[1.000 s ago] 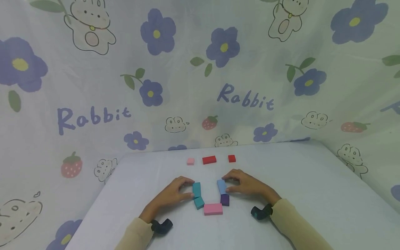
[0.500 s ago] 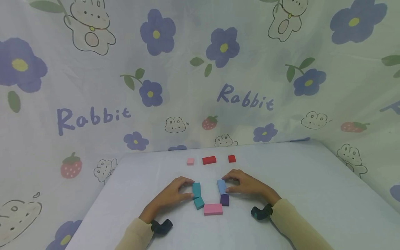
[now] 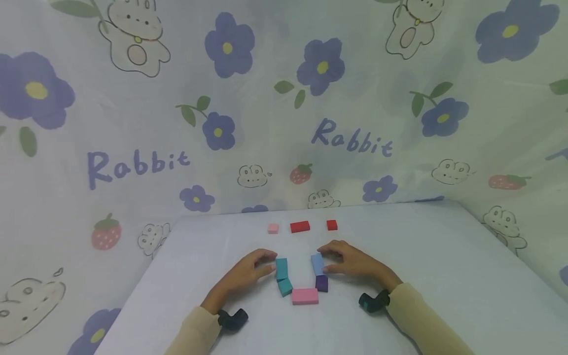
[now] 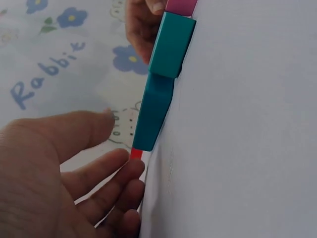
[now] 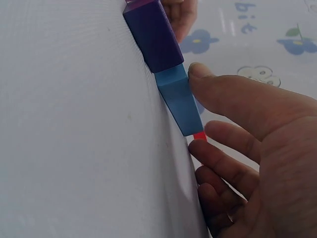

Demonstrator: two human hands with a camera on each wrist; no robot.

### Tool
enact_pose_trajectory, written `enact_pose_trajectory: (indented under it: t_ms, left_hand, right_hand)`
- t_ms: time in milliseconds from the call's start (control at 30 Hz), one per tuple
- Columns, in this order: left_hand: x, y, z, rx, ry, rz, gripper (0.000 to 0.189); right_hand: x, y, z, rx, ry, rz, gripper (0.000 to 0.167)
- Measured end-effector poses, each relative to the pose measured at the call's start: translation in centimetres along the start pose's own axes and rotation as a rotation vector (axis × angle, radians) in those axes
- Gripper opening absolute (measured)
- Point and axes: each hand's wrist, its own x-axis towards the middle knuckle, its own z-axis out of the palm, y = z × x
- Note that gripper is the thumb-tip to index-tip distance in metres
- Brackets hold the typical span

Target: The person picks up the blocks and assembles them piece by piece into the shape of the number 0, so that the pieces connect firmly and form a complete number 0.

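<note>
In the head view my left hand (image 3: 248,270) is beside a long teal block (image 3: 281,268), thumb and forefinger spread. The left wrist view shows its thumb apart from that teal block (image 4: 154,111). A shorter teal block (image 3: 285,287) touches its near end at an angle. My right hand (image 3: 350,259) is at the right side of a light blue block (image 3: 317,265); the thumb is at its edge and the forefinger near its far end. A dark purple block (image 3: 321,283) adjoins the light blue one. Between the two rows, a pink block (image 3: 304,296) lies nearest the person.
Farther back on the white table (image 3: 399,236) lie a small light pink block (image 3: 273,228), a long red block (image 3: 300,227) and a small red block (image 3: 332,225). A printed curtain (image 3: 266,108) rises behind the table. Each wrist wears a black camera.
My left thumb has moved up and off the teal block. The right forefinger has lifted slightly. The blocks keep their places; the head view has shifted a little.
</note>
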Motion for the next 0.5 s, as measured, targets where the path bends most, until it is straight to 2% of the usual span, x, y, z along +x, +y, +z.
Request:
enact_pose_trajectory:
  t_ms: [200, 367, 500]
  left_hand:
    - [1.0, 0.3, -0.3, -0.027, 0.101, -0.109, 0.029]
    - [3.0, -0.1, -1.4, -0.001, 0.173, -0.160, 0.028]
    - [4.5, -0.6, -2.6, 0.029, 0.199, -0.191, 0.031]
  right_hand:
    - [-0.1, 0.3, 0.0, 0.015, -0.004, -0.010, 0.052]
    - [-0.3, 0.3, -0.1, 0.010, -0.004, -0.016, 0.047]
    - [-0.2, -0.2, -0.3, 0.006, -0.008, -0.026, 0.048]
